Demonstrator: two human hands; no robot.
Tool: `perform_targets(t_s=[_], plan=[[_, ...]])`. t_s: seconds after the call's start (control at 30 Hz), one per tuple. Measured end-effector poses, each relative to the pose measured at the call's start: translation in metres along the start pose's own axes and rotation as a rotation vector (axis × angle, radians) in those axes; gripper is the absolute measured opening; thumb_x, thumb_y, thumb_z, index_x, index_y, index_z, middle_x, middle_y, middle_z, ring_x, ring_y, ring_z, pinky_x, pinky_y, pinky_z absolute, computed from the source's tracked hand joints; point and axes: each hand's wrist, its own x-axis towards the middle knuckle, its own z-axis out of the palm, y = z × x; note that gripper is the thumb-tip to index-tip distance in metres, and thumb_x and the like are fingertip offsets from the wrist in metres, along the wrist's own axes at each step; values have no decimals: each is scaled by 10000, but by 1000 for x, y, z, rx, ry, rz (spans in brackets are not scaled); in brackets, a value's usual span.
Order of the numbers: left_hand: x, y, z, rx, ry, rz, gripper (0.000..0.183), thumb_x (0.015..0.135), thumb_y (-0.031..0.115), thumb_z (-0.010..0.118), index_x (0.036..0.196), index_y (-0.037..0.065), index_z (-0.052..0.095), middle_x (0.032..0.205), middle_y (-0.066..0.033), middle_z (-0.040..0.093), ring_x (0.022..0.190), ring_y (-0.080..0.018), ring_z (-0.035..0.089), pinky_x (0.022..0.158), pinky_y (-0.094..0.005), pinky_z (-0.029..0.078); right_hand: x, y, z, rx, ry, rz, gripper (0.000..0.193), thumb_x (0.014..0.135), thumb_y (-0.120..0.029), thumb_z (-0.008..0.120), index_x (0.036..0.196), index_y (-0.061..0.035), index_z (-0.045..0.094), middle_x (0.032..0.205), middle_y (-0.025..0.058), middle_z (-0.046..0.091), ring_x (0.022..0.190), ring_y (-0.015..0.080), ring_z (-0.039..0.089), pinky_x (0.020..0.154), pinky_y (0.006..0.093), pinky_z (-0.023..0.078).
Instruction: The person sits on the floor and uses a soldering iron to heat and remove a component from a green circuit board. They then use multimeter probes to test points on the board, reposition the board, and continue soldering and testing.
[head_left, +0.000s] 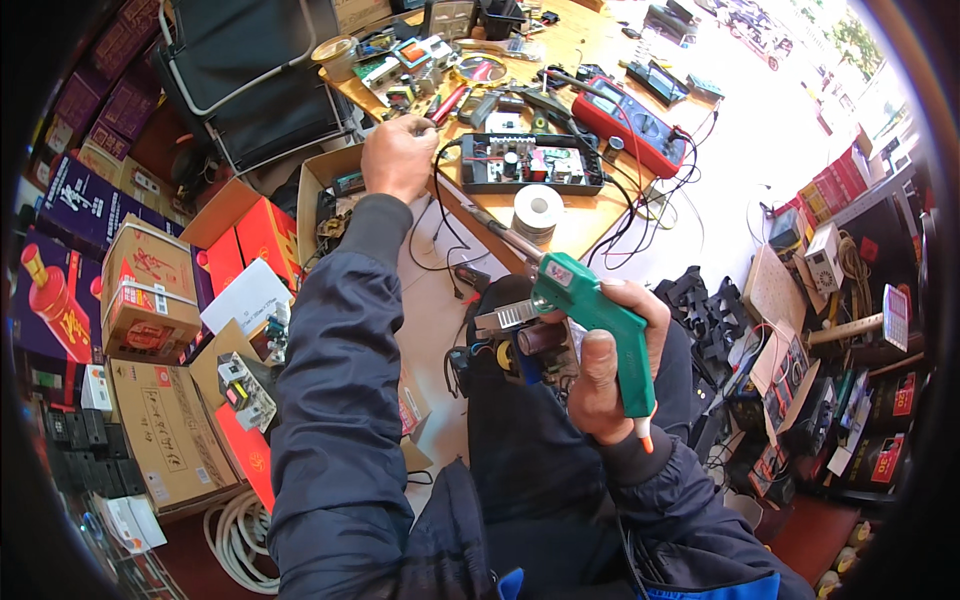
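My right hand (610, 370) is wrapped round the green grip of a soldering gun (590, 295), its metal barrel pointing up and left toward the table edge. Over the table's left edge, my left hand (400, 158) is closed, fingertips next to a red-handled tool (448, 104); whether they grip it is hard to see. An open black case with a circuit board (530, 163) lies on the wooden table (590, 225). A roll of solder wire (538, 208) stands in front of it. Parts with a metal heat sink (508, 316) and a brown cylinder show just left of my right hand.
A red multimeter (630, 125) with leads lies right of the case. Boards and tools crowd the table's far side, near a magnifying glass (481, 69). A folding chair (245, 75) and cardboard boxes (165, 430) stand left; cluttered boxes and cables (775, 380) lie right.
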Motion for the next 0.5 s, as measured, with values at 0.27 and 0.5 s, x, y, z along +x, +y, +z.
perform_targets(t_s=[0.27, 0.5], plan=[[-7, 7, -7, -100, 50, 85, 268, 901, 246, 728, 1013, 31, 843, 859, -180, 802, 775, -279, 787, 761, -368, 600, 3, 1, -1, 11, 8, -10, 499, 1118, -330, 657, 1456, -27, 450, 1186, 199, 670, 995, 239, 724, 863, 356, 594], [-19, -2, -20, -332, -14, -51, 310, 911, 238, 750, 1026, -39, 829, 846, -95, 818, 773, -130, 738, 765, -305, 577, 4, -5, 0, 0, 27, 37, 553, 1120, -433, 629, 1454, -32, 447, 1145, 203, 705, 960, 257, 738, 863, 367, 585]])
